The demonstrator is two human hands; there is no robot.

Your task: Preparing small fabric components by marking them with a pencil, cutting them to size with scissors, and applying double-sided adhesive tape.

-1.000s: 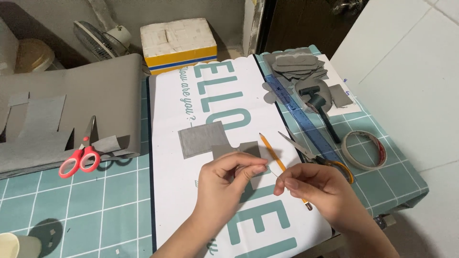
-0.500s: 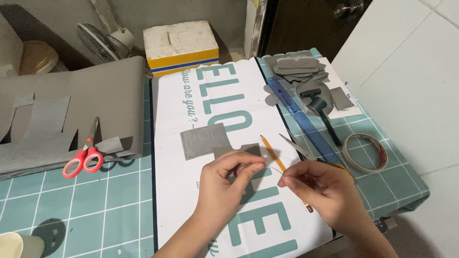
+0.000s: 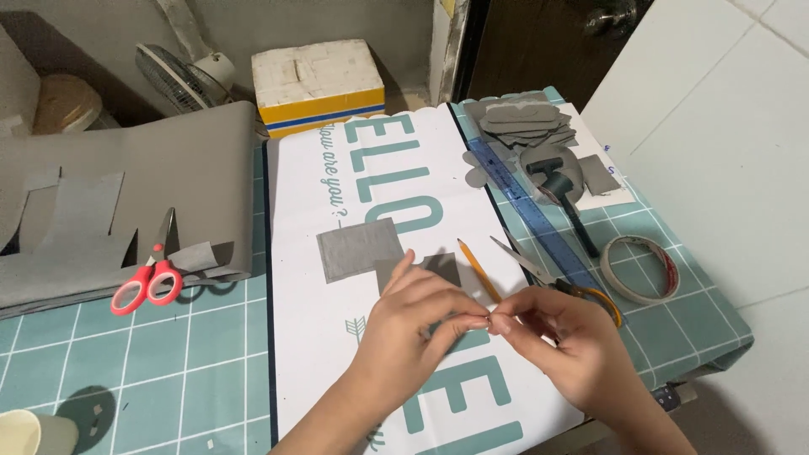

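Observation:
My left hand (image 3: 417,329) and my right hand (image 3: 569,350) meet fingertip to fingertip over a white printed sheet (image 3: 371,181). Both pinch one tiny thing that is too small to make out. A yellow pencil (image 3: 478,268) lies slanted on the sheet and its lower end runs under my right fingers. A small grey square (image 3: 441,265) shows just beyond my left fingers, partly hidden by them. A bigger grey square (image 3: 358,250) lies to its left.
Red-handled scissors (image 3: 147,282) lie on grey sheet material (image 3: 126,202) at left. A blue ruler (image 3: 527,211), yellow-handled scissors (image 3: 560,282), a tape roll (image 3: 642,268), a dark tool (image 3: 565,194) and stacked grey cut pieces (image 3: 518,122) sit at right. A foam box (image 3: 316,84) stands behind, a cup (image 3: 29,434) at bottom left.
My right fingertips have closed in against my left fingertips, which were a little apart before. The view has shifted slightly; the things on the table have not moved.

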